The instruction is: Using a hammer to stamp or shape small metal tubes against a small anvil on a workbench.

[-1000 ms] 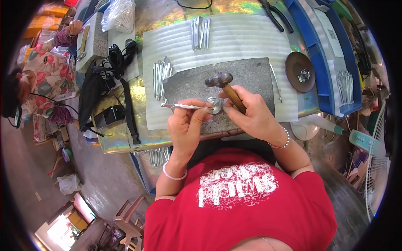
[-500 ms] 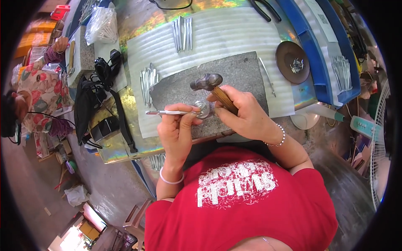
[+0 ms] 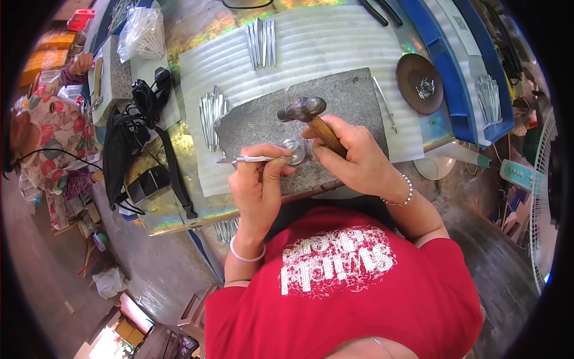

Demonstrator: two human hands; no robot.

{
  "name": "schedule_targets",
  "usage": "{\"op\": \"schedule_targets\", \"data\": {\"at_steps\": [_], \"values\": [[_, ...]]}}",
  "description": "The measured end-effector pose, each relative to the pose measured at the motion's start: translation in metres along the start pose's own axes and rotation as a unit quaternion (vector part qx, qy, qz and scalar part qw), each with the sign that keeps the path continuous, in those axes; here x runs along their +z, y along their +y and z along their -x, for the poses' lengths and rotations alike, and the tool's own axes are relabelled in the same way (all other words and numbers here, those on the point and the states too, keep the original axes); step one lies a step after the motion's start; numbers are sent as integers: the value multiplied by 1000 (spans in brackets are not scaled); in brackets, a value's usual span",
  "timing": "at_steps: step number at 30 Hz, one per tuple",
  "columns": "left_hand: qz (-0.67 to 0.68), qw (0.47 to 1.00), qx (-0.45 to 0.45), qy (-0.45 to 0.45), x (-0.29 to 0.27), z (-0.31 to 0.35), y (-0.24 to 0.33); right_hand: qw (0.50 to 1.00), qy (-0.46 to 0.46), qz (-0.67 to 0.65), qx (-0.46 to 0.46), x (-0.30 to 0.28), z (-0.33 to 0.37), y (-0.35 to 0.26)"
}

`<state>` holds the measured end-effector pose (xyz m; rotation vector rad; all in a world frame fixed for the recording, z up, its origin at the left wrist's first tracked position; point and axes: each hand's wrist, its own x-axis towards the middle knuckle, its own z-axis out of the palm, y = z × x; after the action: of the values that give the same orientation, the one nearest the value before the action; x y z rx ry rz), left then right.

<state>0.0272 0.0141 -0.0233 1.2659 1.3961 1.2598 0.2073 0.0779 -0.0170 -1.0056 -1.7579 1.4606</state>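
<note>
A person in a red shirt point(image 3: 359, 311) works at a cluttered surface point(image 3: 158, 221), both hands over a gray stone slab point(image 3: 257, 122). The left hand point(image 3: 257, 185) pinches a slim metal rod point(image 3: 246, 160) between closed thumb and fingers, the rod lying nearly level with its far end pointing left. The fingers of the right hand point(image 3: 362, 164) curl closed around the wooden handle of a hammer point(image 3: 326, 136), its dark metal head raised above the slab. Between the hands, a round, shiny piece point(image 3: 294, 147) sits on the stone beside the left fingertips; whether the rod touches it cannot be told. Bundles of metal rods lie on a white foam sheet point(image 3: 335, 39), beyond the slab and to its left. At right, a brown plate point(image 3: 410, 78) holds small metal bits point(image 3: 426, 88) near a blue tray point(image 3: 456, 99). Another person point(image 3: 57, 140), in floral clothing, is at far left.
</note>
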Motion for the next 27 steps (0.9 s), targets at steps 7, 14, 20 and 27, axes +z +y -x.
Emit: {"op": "schedule_targets", "data": {"at_steps": [7,14,20,27], "values": [[-309,923,228,4,8,3,7,972,3,-232,39,-2,13,-21],[-311,911,259,-77,1,-4,13,973,-94,20,-210,-5,0,-62],[-232,953,191,-40,-1,-1,7,991,-89,25,-98,-10,5,-88],[-250,933,256,-28,-5,-8,-2,962,-127,217,-109,-33,27,-112]]}}
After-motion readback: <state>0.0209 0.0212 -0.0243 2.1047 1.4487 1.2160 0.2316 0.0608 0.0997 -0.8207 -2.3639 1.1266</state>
